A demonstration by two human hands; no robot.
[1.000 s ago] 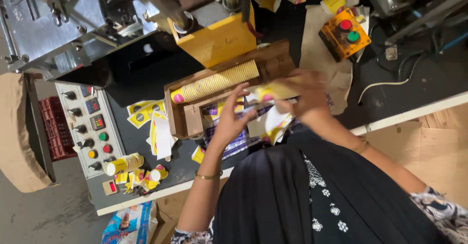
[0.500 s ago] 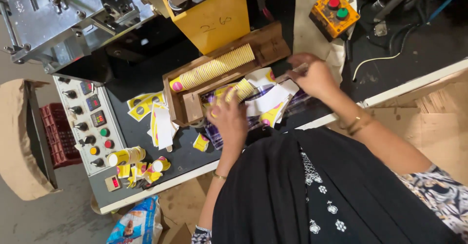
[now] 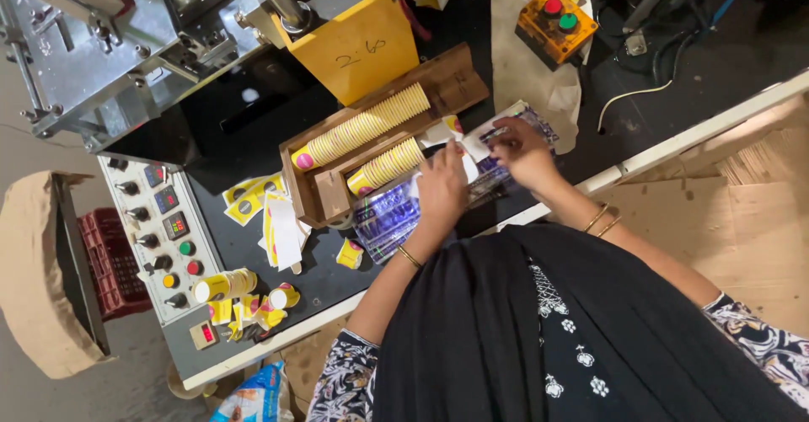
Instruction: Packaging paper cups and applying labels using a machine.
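Black desk [image 3: 253, 245] with a pale front edge, crowded. A wooden tray [image 3: 324, 194] holds two lying stacks of yellow paper cups [image 3: 362, 129], just beside both hands. Left hand [image 3: 442, 188] lies flat on a shiny purple plastic sleeve [image 3: 383, 220], fingers together, pressing it down. Right hand [image 3: 522, 148] has its fingers pinched on the sleeve's far end. Loose yellow cups [image 3: 226, 285] and paper blanks [image 3: 282, 230] lie near a grey control panel [image 3: 164, 237]. An orange button box [image 3: 556, 22] sits on brown paper. Cardboard covers the floor at right. Machine parts are cut off at the top; what the sleeve contains is hard to make out
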